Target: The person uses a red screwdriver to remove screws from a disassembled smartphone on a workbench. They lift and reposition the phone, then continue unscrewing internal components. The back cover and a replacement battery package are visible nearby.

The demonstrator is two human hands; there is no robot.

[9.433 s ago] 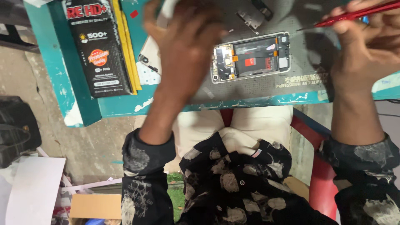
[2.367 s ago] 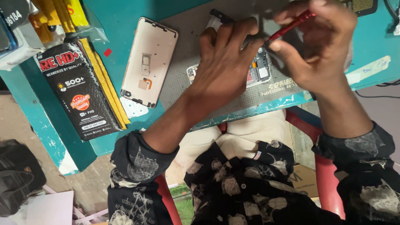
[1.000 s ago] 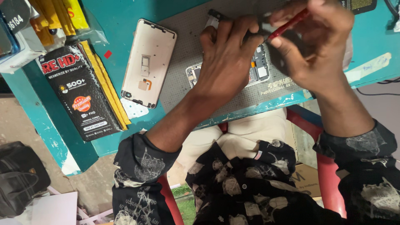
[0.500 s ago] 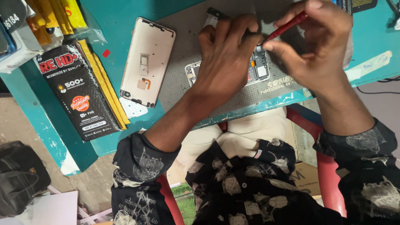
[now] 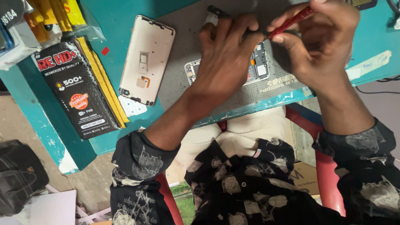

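Note:
An opened phone (image 5: 259,66) with its circuit boards showing lies on a grey work mat (image 5: 187,33). My left hand (image 5: 227,54) rests flat over the phone's middle, holding it down and hiding most of it. My right hand (image 5: 321,39) pinches a thin red screwdriver (image 5: 291,21), whose tip points down at the phone near my left fingertips. To the left, a removed pale phone back cover (image 5: 146,60) lies with its inner side up, half on the mat and half on the teal table (image 5: 121,21).
A black retail box with yellow edges (image 5: 77,93) lies at the table's left. Yellow packets (image 5: 58,14) sit at the top left corner. A black bag (image 5: 18,175) is on the floor. A red chair (image 5: 327,166) is under me.
Over nine seconds the view moved left and both hands came together over the opened phone. In the last second the hands barely shift; the red screwdriver stays at the phone.

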